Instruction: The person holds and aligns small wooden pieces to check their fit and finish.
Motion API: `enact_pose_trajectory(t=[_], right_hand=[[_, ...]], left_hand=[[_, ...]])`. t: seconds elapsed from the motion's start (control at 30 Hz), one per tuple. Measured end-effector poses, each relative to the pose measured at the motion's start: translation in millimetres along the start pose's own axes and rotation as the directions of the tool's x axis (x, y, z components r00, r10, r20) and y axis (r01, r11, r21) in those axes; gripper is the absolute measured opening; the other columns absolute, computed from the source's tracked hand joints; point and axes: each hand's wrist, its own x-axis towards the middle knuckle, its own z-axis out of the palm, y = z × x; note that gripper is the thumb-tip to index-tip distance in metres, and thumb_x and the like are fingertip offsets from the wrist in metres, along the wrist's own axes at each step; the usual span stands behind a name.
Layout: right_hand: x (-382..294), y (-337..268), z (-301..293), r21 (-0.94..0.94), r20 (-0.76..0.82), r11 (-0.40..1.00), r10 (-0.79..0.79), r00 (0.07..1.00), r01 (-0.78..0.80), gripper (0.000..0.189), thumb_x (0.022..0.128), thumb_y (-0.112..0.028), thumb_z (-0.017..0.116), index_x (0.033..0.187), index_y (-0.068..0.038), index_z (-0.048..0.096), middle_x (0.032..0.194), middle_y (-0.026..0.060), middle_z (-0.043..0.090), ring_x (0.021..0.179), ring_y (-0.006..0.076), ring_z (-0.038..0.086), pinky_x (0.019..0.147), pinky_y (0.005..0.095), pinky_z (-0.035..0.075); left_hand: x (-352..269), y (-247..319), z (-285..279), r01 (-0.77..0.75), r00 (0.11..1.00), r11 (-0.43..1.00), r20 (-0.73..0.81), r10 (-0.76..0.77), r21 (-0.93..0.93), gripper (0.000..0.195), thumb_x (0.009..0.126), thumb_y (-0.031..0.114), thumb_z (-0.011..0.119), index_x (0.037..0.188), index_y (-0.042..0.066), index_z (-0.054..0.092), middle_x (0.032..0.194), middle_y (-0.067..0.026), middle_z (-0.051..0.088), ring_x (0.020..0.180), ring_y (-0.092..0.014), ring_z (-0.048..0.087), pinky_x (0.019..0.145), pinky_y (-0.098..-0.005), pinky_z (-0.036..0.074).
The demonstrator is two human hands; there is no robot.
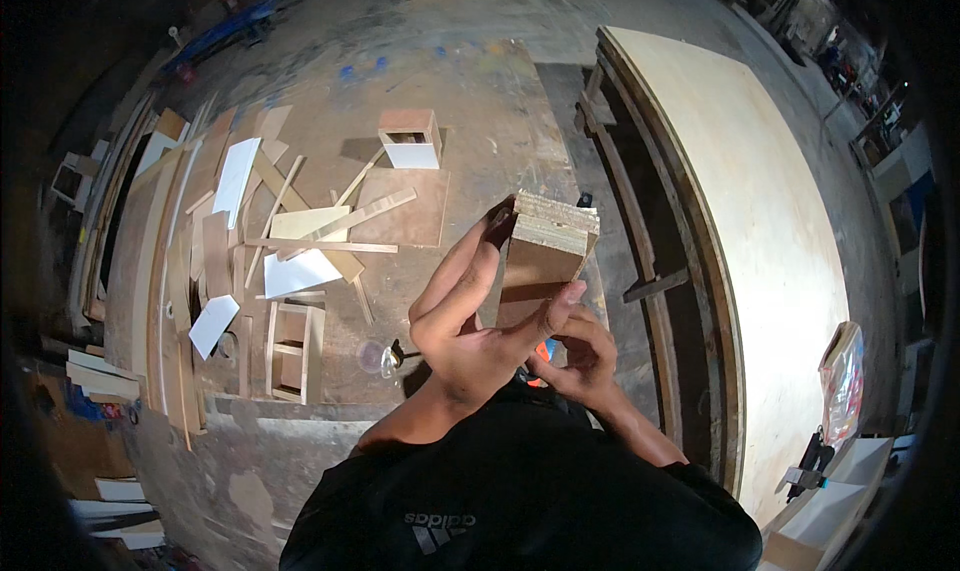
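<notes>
My left hand (476, 342) grips a short stack of plywood pieces (544, 267), thumb on one side and fingers along the other. The stack's rough, layered end edges face up towards me. Close against its lower part, my right hand (589, 357) is curled around a small orange and blue object (541, 355). Fingers and the left wrist hide most of that object, so its kind is unclear. Both hands are held in front of my black shirt (525, 488), above a large wooden work surface (480, 120).
Wood offcuts and strips (345, 226) lie scattered to the left. A small box (411, 139) and an open wooden frame with compartments (295, 353) stand among them. Along the right runs a long plywood-topped table (750, 233), carrying a plastic-wrapped packet (841, 383) and a black tool (810, 462).
</notes>
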Motion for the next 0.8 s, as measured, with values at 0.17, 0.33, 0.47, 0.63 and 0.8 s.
enact_pose_trajectory(t=[0.17,0.33,0.47,0.63,0.8], right_hand=[[4,1,-2,-0.059,0.011,0.994,-0.093,0.996,0.093,0.042,0.07,0.0,0.082,0.107,-0.001,0.064,0.117,0.0187,0.061,0.103,0.0249,0.062,0.082,0.033,0.054],[2,4,1,-0.062,-0.009,0.991,-0.117,0.993,0.117,0.041,0.07,0.001,0.081,0.107,-0.001,0.064,0.117,0.0187,0.062,0.103,0.0257,0.063,0.084,0.0338,0.053],[2,3,-1,-0.087,0.019,0.989,-0.116,0.993,0.117,0.04,0.07,0.002,0.08,0.107,0.0,0.064,0.117,0.0187,0.061,0.104,0.025,0.062,0.083,0.0326,0.054],[2,2,-2,-0.03,0.023,0.997,-0.067,0.997,0.068,0.041,0.071,0.001,0.08,0.108,0.001,0.063,0.116,0.0191,0.061,0.104,0.0249,0.062,0.084,0.0324,0.055],[-1,5,-2,-0.037,0.028,0.996,-0.076,0.997,0.078,0.043,0.071,0.0,0.081,0.11,0.001,0.062,0.116,0.0194,0.061,0.105,0.0255,0.062,0.085,0.0329,0.055]], left_hand=[[-3,-2,6,-0.158,0.983,0.973,-0.066,0.17,0.166,0.054,0.074,0.01,0.08,0.114,-0.018,0.057,0.108,-0.0251,0.063,0.095,-0.026,0.065,0.076,-0.0334,0.055],[-8,-2,8,-0.121,0.986,0.982,-0.095,0.136,0.147,0.049,0.075,0.013,0.079,0.108,-0.017,0.059,0.104,-0.0257,0.065,0.091,-0.026,0.066,0.072,-0.033,0.054],[-8,-5,10,-0.14,0.974,0.975,-0.154,0.167,0.173,0.046,0.075,0.013,0.078,0.103,-0.018,0.059,0.096,-0.0232,0.066,0.085,-0.023,0.066,0.069,-0.0317,0.053],[-6,-5,10,-0.121,0.978,0.983,-0.154,0.142,0.138,0.043,0.075,0.013,0.078,0.099,-0.018,0.06,0.09,-0.0204,0.066,0.081,-0.021,0.065,0.066,-0.0303,0.053],[-11,-10,5,-0.028,0.996,0.995,-0.086,0.036,0.095,0.063,0.071,0.019,0.085,0.118,-0.014,0.058,0.109,-0.0278,0.065,0.095,-0.031,0.069,0.072,-0.0352,0.056]])
